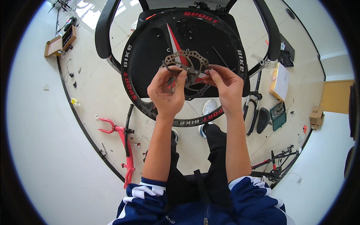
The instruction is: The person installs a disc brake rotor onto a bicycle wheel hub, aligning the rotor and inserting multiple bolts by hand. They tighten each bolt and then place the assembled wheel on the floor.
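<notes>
A bicycle wheel (126,80) with a black rim and red-and-white blade spokes lies flat across the seat of a black chair. A perforated metal brake disc (203,60) is at its hub, partly hidden by my hands. My left hand (168,90) is closed, pinching a dark bent hex key (170,69) between thumb and fingers over the disc's left side. At the disc's right edge, my right hand (225,84) is also closed in a pinch. What sits between its fingertips is small and dark, too hidden to name. Several small bolts (190,32) lie on the seat within the wheel.
Chair armrests (104,30) flank the wheel on both sides. On the floor at left lies a pink bicycle frame (125,140). To the right are a black fork (255,108), a saddle (263,120), a green case (278,119) and a dark bicycle frame (277,165).
</notes>
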The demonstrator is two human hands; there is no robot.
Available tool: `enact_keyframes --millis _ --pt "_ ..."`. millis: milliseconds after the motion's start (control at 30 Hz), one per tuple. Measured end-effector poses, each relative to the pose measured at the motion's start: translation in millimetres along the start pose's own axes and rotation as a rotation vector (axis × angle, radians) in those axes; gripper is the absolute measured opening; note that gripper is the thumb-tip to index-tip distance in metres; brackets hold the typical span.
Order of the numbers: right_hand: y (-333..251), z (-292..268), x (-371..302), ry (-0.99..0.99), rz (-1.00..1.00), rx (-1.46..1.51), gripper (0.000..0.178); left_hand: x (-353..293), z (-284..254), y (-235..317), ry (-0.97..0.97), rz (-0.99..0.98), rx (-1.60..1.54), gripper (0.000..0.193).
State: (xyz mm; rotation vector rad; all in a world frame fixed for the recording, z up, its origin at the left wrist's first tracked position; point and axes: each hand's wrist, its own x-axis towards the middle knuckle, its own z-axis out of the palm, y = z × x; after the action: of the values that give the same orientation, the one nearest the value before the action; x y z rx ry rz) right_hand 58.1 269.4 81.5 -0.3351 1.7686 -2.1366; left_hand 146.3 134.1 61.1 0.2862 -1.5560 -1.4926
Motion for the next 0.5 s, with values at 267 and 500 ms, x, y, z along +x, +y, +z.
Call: enact_keyframes --millis 267,500 --pt "17 24 -9 -0.018 0.16 0.231 0.019 1 -13 5 0.007 -0.016 -0.119 0.011" --pt "18 33 -11 -0.088 0.328 0.543 0.017 8 -16 4 -0.029 0.004 -0.152 0.012"
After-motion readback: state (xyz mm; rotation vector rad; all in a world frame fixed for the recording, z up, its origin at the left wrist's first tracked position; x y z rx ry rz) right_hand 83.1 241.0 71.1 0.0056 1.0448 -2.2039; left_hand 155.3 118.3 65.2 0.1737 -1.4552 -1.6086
